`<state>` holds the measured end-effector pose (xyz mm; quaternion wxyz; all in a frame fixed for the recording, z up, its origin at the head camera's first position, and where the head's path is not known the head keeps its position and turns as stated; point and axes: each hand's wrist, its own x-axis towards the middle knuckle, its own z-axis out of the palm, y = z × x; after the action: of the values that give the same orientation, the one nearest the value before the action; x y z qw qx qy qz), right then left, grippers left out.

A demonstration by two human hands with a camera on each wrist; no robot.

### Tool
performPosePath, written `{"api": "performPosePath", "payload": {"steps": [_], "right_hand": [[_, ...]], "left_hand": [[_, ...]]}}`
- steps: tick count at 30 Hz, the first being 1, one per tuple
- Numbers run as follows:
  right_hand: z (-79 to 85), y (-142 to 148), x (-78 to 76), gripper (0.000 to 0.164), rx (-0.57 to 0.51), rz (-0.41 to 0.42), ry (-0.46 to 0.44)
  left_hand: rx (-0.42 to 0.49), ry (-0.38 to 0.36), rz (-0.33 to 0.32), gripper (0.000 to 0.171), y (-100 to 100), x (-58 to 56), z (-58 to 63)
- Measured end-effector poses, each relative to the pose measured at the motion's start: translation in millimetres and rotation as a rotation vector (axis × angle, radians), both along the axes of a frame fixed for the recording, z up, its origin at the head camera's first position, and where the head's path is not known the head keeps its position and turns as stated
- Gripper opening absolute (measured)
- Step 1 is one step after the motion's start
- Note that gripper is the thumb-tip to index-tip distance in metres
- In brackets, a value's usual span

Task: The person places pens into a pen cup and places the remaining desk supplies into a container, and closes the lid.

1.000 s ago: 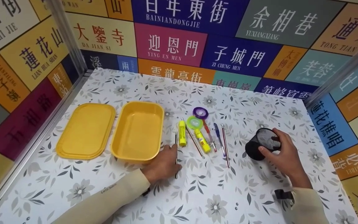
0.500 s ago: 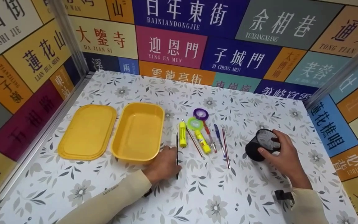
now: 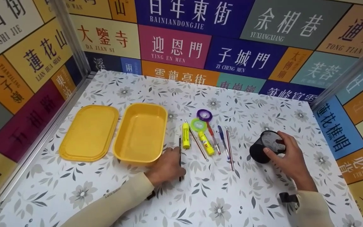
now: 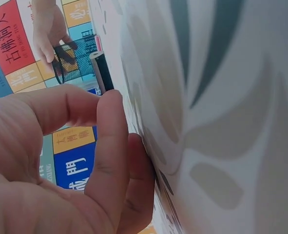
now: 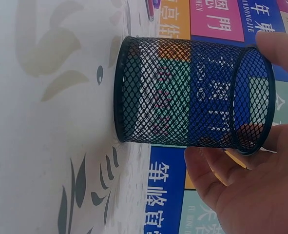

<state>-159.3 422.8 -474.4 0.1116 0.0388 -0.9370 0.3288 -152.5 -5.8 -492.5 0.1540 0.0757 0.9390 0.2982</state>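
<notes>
My left hand (image 3: 166, 167) is low on the table beside the yellow box, pinching a dark pencil (image 3: 180, 145). In the left wrist view, the pencil's blunt end (image 4: 102, 70) sticks out past the thumb and fingertip, close to the tabletop. My right hand (image 3: 290, 154) holds a black mesh pen holder (image 3: 258, 153) near its rim. The right wrist view shows this mesh pen holder (image 5: 182, 92) standing upright on its base, the thumb on one side and the fingers on the other. Nothing can be seen inside it.
An open yellow box (image 3: 140, 135) and its lid (image 3: 88, 134) lie left. Mid-table are a yellow highlighter (image 3: 185, 136), a glue stick (image 3: 205, 143), green tape (image 3: 198, 125), purple tape (image 3: 204, 115), a red pen (image 3: 213, 137), a blue pen (image 3: 223, 140) and striped pencils (image 3: 230, 151). Printed walls enclose the table.
</notes>
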Motion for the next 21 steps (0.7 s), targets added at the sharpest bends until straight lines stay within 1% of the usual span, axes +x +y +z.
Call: {"api": "performPosePath", "payload": {"steps": [7,11,17,19,21], "right_hand": [[1.2,0.2,-0.3,0.084,-0.006,0.002,-0.009],[0.2,0.1,-1.4,0.083,-0.005,0.007,-0.003],[-1.4,1.0,-2.4,0.083,-0.003,-0.005,-0.007],[-1.1,1.4,-2.6,0.084,-0.001,-0.012,-0.016],[-0.1,2.1,-2.7,0.085,-0.006,-0.016,-0.024]], "left_hand": [[0.050,0.023,0.010,0.083,-0.6,0.5,0.3],[0.079,0.011,0.026,0.088,-0.2,1.0,1.3],[0.193,0.020,0.036,0.088,-0.4,0.2,2.4],[0.231,0.009,0.040,0.089,-0.7,0.0,2.6],[0.278,-0.021,0.046,0.092,-1.0,0.1,3.0]]}}
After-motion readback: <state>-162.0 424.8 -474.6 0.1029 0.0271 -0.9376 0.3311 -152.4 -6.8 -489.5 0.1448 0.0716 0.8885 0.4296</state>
